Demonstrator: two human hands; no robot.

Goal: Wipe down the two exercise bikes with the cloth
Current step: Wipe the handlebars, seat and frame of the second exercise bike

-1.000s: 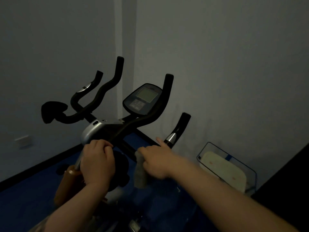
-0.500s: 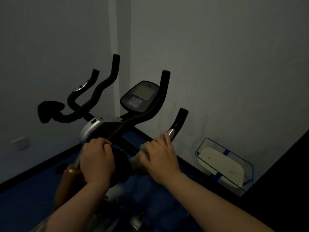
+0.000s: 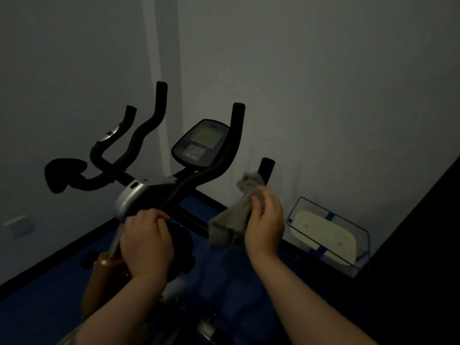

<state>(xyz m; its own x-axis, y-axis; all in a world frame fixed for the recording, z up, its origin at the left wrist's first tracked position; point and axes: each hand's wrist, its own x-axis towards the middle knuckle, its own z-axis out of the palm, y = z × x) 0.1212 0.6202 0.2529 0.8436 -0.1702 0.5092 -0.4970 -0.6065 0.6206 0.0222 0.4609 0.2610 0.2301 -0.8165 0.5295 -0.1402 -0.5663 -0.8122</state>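
Walls [image 3: 323, 70] of pale grey meet in a corner behind everything, dim in low light, with a blue floor [image 3: 37, 307] below and a dark skirting line along its edge. A socket plate [image 3: 17, 224] sits low on the left wall.

The bike [image 3: 142, 192] fills the middle: a silver-grey head on a slanted metal post, black curved handlebars [image 3: 146, 135] rising to the left and centre, and a further black bar [image 3: 236, 130] standing up on the right side of the console [image 3: 201, 143], whose pale screen faces the camera. A shorter black grip [image 3: 266, 168] stands upright further right, near the wall. An orange-brown part of the frame [image 3: 102, 277] shows below the post. Whether a second bike is here cannot be told.

A clear box [image 3: 358, 235] with blue trim sits on the floor at the right against the wall, a pale lid or tray inside it.

The left hand [image 3: 146, 242] is curled round the post just under the silver head, grasping it. The right hand [image 3: 266, 225] is clenched on the cloth [image 3: 239, 215], a grey rag bunched in the fingers, its upper end reaching to the short grip and its lower end hanging free to the left. Whether the cloth actually touches that grip cannot be told.
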